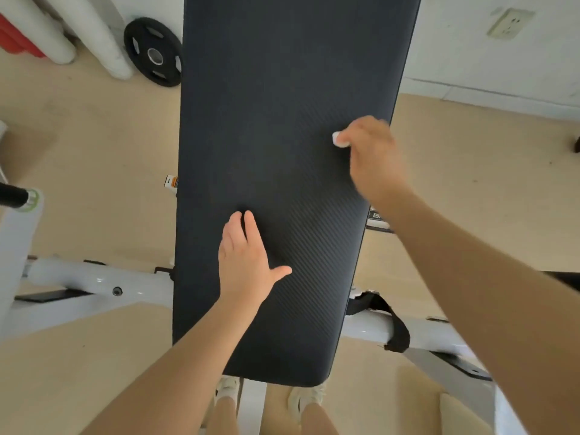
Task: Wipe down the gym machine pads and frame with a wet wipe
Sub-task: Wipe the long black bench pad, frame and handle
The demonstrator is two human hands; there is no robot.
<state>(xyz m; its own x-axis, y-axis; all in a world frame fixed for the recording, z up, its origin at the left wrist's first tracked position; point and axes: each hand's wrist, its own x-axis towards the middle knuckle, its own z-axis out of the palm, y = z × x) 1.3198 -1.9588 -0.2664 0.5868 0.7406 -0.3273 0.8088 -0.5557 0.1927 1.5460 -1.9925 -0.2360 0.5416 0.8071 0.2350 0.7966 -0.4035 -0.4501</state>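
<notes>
A long black bench pad [282,120] with a ribbed texture runs up the middle of the view. My right hand [373,152] presses a small white wet wipe [339,140] onto the pad near its right edge; only a corner of the wipe shows past my fingers, and the hand is blurred. My left hand [246,259] lies flat on the pad lower down, fingers apart, holding nothing. The white machine frame [94,281] crosses under the pad on both sides.
A black weight plate [153,51] leans against the wall at upper left beside white tubes [97,32]. A black handle [12,196] sticks in from the left edge. A black strap [395,328] wraps the right frame bar. My feet [306,400] stand below the pad's near end.
</notes>
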